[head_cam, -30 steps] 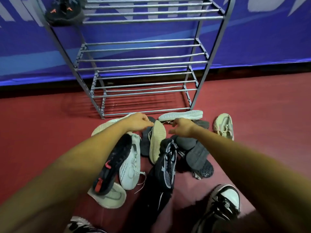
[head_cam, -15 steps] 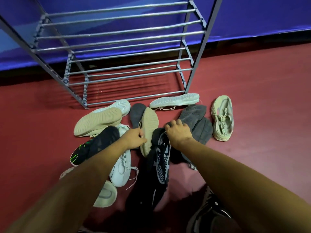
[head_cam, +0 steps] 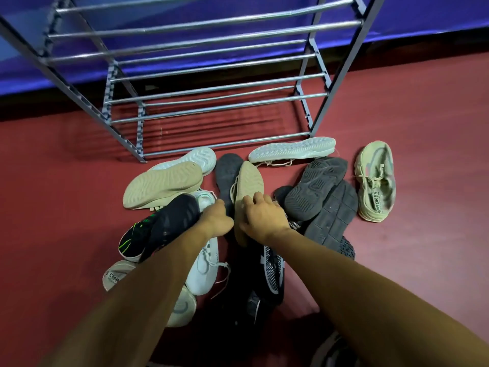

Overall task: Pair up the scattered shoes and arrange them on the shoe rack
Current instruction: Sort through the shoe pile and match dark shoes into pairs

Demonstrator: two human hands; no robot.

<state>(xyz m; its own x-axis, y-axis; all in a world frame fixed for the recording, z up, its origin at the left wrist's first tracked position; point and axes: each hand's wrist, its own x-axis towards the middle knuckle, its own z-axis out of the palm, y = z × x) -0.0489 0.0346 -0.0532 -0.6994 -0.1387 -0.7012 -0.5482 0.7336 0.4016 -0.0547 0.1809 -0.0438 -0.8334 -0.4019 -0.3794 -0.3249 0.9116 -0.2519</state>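
On the red floor [head_cam: 53, 207], just near of the shoe rack [head_cam: 105, 123]: a loose heap of shoes. At far left of the heap, the left tan-soled shoe [head_cam: 164, 186], sole up, overlapping a white-soled shoe [head_cam: 198, 157] behind it. Close to the rack's front bar, a pale shoe [head_cam: 291, 151] on its side, laces trailing. To the right, grey-soled shoes [head_cam: 315, 189], two of them, soles up, one across the other. Beyond them, apart from the heap, a beige sneaker [head_cam: 375, 181] sitting upright. Nearer, a white sneaker [head_cam: 203, 271] and a black mesh shoe [head_cam: 270, 271], both partly hidden under the forearms. Blue wall [head_cam: 423, 22] behind the rack.

Mid-heap, standing on edge against a dark grey sole [head_cam: 227, 173]: the middle tan-soled shoe [head_cam: 248, 186]. Right hand [head_cam: 262, 218] laid over its near half, fingers bent across the sole, gripping it. Left hand [head_cam: 215, 221] just beside, wrist bent down into the gap by the white sneaker, fingers hidden; cannot tell whether grasping anything. Lying against the left forearm, a black shoe with green marks [head_cam: 148, 234].
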